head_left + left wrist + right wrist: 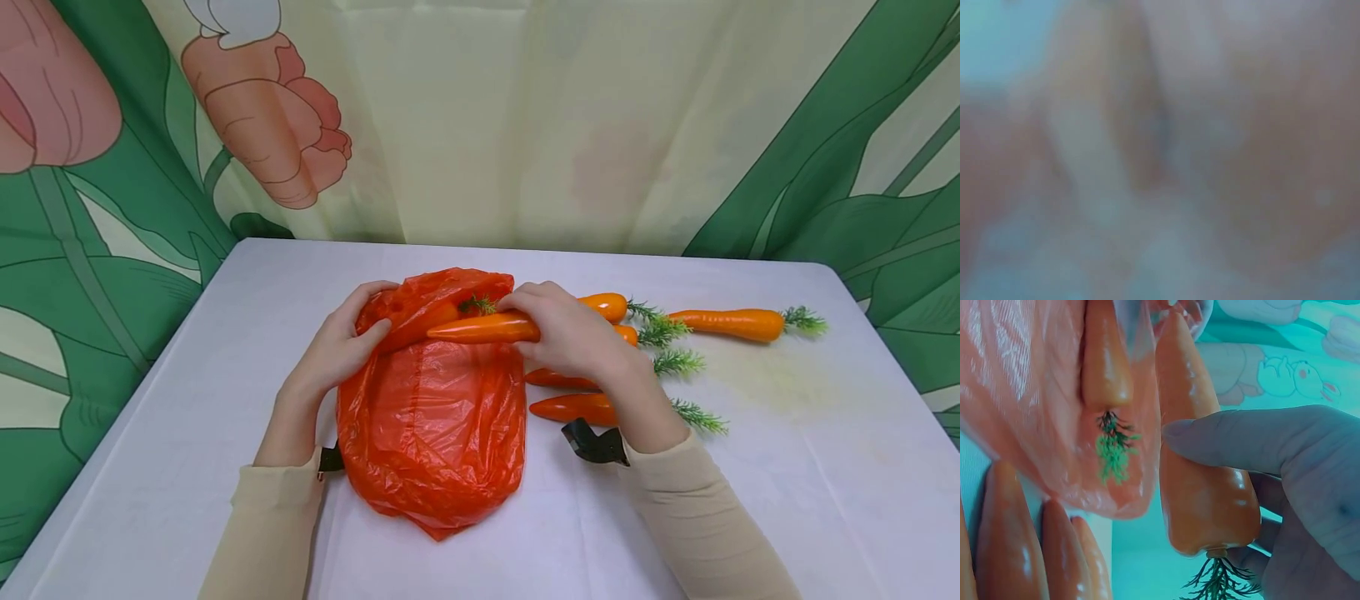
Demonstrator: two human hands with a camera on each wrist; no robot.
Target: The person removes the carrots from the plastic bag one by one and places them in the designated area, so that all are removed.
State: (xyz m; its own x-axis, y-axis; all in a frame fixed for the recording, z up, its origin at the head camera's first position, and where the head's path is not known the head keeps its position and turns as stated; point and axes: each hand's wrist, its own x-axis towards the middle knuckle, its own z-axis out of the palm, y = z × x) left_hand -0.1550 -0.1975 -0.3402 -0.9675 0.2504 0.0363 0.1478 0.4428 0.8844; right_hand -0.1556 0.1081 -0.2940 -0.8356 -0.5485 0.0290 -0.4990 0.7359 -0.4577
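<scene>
An orange-red plastic bag (435,408) lies on the table with its mouth spread open. My left hand (333,342) grips the bag's left rim, thumb on the near side of the fold. Between the thumb and fingers of my right hand (562,325) is a carrot (480,328), its tip pointing left over the bag's mouth. The right wrist view shows the thumb across this carrot (1204,494), its green top hanging free. Another carrot (1107,362) with a leafy top lies inside the bag. Blur fills the left wrist view.
Several carrots lie right of the bag, partly behind my right forearm, among them a front one (573,408) and a back one (603,306). A separate carrot (727,323) lies farther right. Behind the white-covered table (810,467) hangs a printed curtain (525,125).
</scene>
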